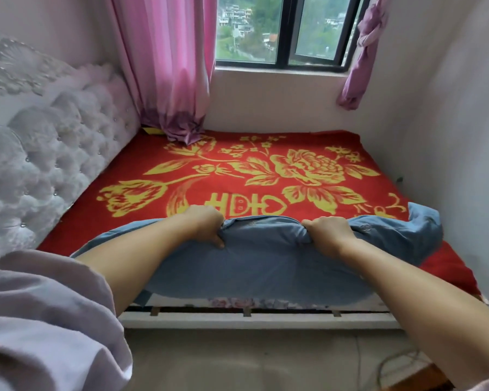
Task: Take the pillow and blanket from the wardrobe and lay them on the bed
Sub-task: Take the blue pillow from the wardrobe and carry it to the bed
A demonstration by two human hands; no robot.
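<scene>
Gripping the far edge of the blue blanket [254, 263], we clamp our left hand [206, 225] and right hand [329, 235] on it over the red bed [237, 170].

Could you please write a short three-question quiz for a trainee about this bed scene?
1. True or false: both hands grip the soft blue-grey fabric blanket.
2. Which part of the red bed cover with yellow flowers does the blanket lie on: the near edge or the window side?
3. Complete: the tufted white headboard stands on the person's ___ side.

Key:
1. True: the left hand and the right hand curl their fingers into its far edge.
2. The near edge.
3. Left.
</scene>
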